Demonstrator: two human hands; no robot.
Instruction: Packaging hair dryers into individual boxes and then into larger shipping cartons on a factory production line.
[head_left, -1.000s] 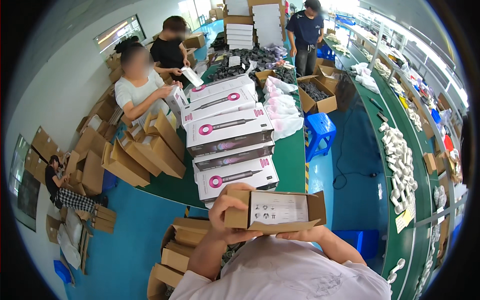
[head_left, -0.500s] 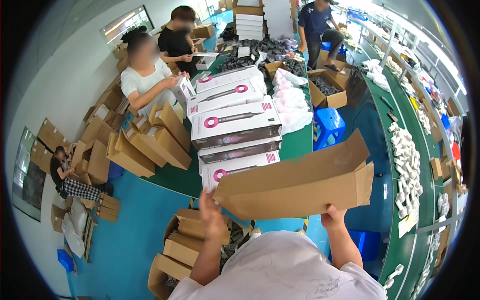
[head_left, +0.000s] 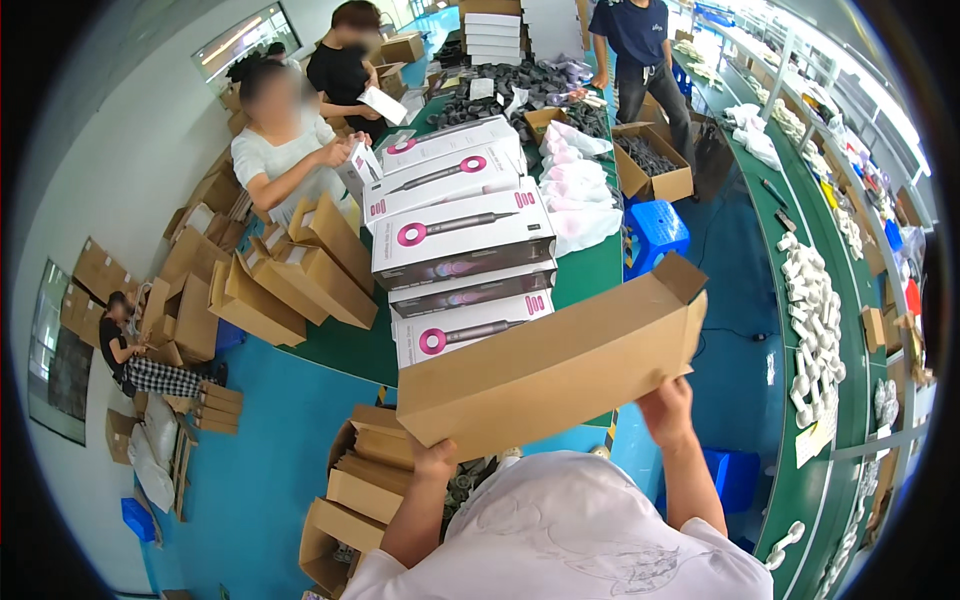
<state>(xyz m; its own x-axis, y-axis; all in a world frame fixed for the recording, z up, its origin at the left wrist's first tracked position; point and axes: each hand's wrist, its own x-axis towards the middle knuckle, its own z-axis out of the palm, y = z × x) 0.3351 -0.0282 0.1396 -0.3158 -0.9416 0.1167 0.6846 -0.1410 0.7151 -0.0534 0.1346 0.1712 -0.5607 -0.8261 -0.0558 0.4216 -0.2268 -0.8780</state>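
A long brown cardboard box [head_left: 550, 365] is held up in front of me, tilted with its right end higher. My left hand [head_left: 434, 458] grips its lower left corner, the fingers partly hidden behind the cardboard. At the lower right end, my right hand [head_left: 665, 408] is closed on the box, with some fingers out of sight. Just beyond it, white hair dryer boxes [head_left: 462, 235] with pink and grey pictures lie stacked on the green table [head_left: 350, 352]. The held box covers part of the nearest one.
Opened brown cartons [head_left: 310, 275] stand at the table's left edge. A large carton [head_left: 325, 535] with folded cardboard is by my left arm. A blue stool [head_left: 657, 240] stands right of the table. White parts [head_left: 812, 320] line the right bench. Several people are around.
My left hand has moved down and now grips the box's lower left corner. The box has shifted left and turned, its left end lower. The person at the back right has stood up.
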